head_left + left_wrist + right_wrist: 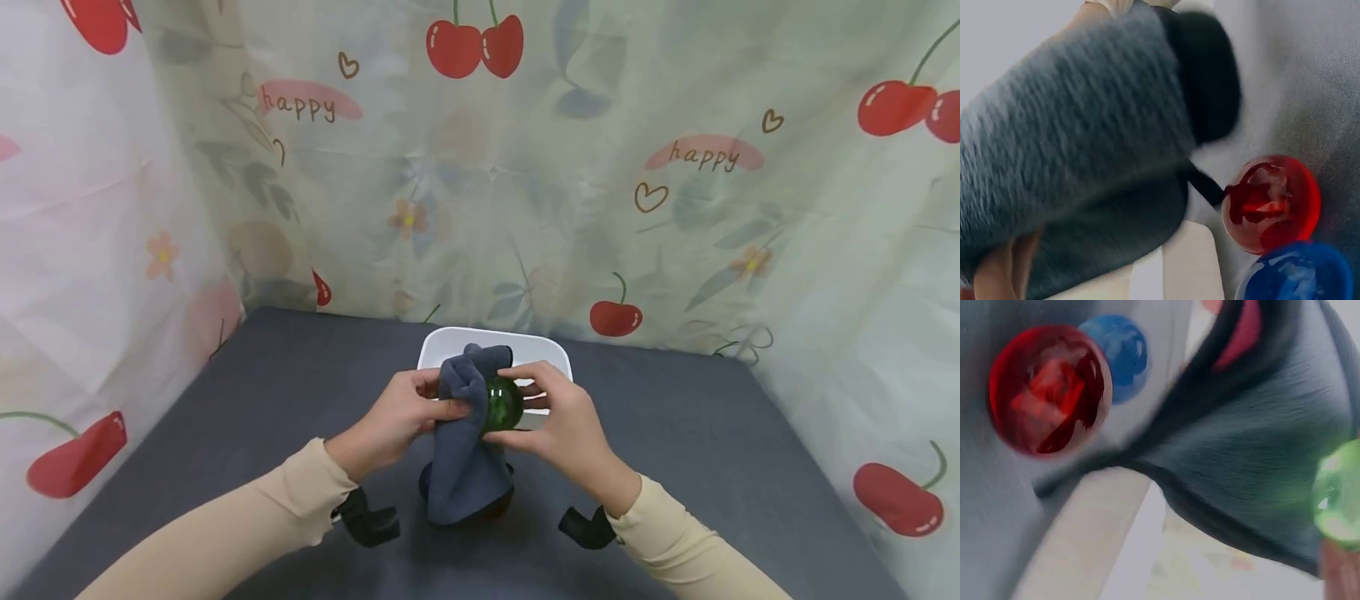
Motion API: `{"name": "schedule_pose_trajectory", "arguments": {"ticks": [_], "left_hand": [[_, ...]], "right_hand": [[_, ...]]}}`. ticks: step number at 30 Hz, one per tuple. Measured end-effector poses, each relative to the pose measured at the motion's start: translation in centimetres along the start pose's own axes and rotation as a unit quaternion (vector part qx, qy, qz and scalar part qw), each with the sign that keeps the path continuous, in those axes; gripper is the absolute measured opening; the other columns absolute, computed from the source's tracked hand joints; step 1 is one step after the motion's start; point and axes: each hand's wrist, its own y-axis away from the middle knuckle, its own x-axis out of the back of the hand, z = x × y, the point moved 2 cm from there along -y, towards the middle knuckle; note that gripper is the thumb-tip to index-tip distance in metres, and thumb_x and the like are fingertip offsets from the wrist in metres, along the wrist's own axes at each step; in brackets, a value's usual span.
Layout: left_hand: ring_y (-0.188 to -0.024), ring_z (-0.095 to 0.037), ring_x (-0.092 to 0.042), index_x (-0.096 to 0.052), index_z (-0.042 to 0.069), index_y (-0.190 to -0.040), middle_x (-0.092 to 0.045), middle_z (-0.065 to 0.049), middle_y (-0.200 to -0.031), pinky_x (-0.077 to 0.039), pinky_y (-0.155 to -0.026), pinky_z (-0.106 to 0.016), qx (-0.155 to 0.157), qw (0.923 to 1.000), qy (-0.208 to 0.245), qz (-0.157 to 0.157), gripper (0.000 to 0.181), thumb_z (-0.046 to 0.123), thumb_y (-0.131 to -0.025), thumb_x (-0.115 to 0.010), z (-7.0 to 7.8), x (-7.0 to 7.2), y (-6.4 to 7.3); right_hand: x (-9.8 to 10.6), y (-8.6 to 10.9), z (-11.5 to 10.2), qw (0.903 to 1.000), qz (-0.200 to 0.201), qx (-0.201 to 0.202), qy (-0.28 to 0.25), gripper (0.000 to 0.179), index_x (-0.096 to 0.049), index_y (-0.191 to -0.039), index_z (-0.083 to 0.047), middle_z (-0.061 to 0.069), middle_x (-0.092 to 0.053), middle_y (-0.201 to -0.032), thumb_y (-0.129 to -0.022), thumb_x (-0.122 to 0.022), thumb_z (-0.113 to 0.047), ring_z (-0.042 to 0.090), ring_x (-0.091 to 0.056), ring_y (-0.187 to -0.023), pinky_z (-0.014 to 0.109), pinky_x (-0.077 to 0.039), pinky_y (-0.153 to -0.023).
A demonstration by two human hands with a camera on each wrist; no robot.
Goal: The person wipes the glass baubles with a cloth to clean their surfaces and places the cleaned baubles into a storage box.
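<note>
A dark grey-blue cloth (467, 475) hangs from my left hand (392, 423), pinched between thumb and fingers. My right hand (570, 421) holds a clear green ball (504, 403) between thumb and fingertips, right against the cloth. In the right wrist view the green ball (1339, 495) shows at the right edge. A glossy red ball (1272, 203) and a blue ball (1300, 275) lie side by side on the table below the cloth. From the head, the cloth covers most of these two. Part of the left hand's fingers is hidden by the cloth.
A white rectangular container (542, 343) stands just behind the hands, partly hidden by them. The dark grey table (330, 367) is bordered by a curtain (495, 217) printed with cherries. A black mount (369, 521) sits at each wrist.
</note>
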Motion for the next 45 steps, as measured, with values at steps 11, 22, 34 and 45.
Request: {"name": "schedule_pose_trajectory", "arguments": {"ticks": [11, 22, 34, 45], "left_hand": [[-0.096, -0.022, -0.059, -0.054, 0.000, -0.123, -0.056, -0.014, -0.113, -0.053, -0.076, -0.037, 0.007, 0.9990, -0.042, -0.012, 0.052, 0.010, -0.077, -0.074, 0.3, -0.1, 0.0], [-0.072, -0.012, -0.059, -0.056, -0.002, -0.110, -0.060, -0.004, -0.090, -0.050, -0.066, -0.026, 0.031, 0.9993, 0.010, -0.018, 0.031, 0.004, -0.082, -0.067, 0.0, 0.5, 0.2], [-0.096, -0.023, -0.062, -0.056, -0.001, -0.121, -0.061, -0.012, -0.112, -0.052, -0.078, -0.039, 0.039, 0.9981, -0.035, -0.032, 0.050, 0.015, -0.078, -0.074, 0.1, 0.4, -0.1], [-0.061, -0.008, -0.049, -0.065, 0.013, -0.092, -0.058, 0.002, -0.082, -0.042, -0.057, -0.022, 0.041, 0.9970, 0.023, -0.062, 0.011, 0.009, -0.082, -0.068, 0.1, 0.4, 0.1]], "right_hand": [[-0.7, -0.1, 0.1, 0.9990, -0.027, -0.006, 0.034, 0.069, -0.055, -0.119, -0.015, -0.003, -0.057, -0.112, -0.059, -0.088, -0.018, 0.009, -0.058, -0.099, 0.021, -0.050, -0.079], [-0.6, 0.5, 1.5, 0.9898, -0.014, -0.034, -0.137, 0.070, -0.056, -0.119, -0.015, 0.000, -0.058, -0.115, -0.056, -0.089, -0.012, 0.015, -0.061, -0.093, 0.028, -0.052, -0.078], [-0.2, -0.2, 0.5, 0.9915, -0.043, 0.100, 0.071, 0.066, -0.058, -0.117, -0.016, -0.005, -0.057, -0.108, -0.059, -0.087, -0.029, 0.008, -0.058, -0.093, 0.022, -0.051, -0.076], [0.5, -0.1, 1.0, 0.9704, -0.081, 0.002, -0.227, 0.070, -0.056, -0.121, 0.002, 0.015, -0.054, -0.119, -0.057, -0.083, 0.008, 0.019, -0.061, -0.097, 0.035, -0.053, -0.078]]}}
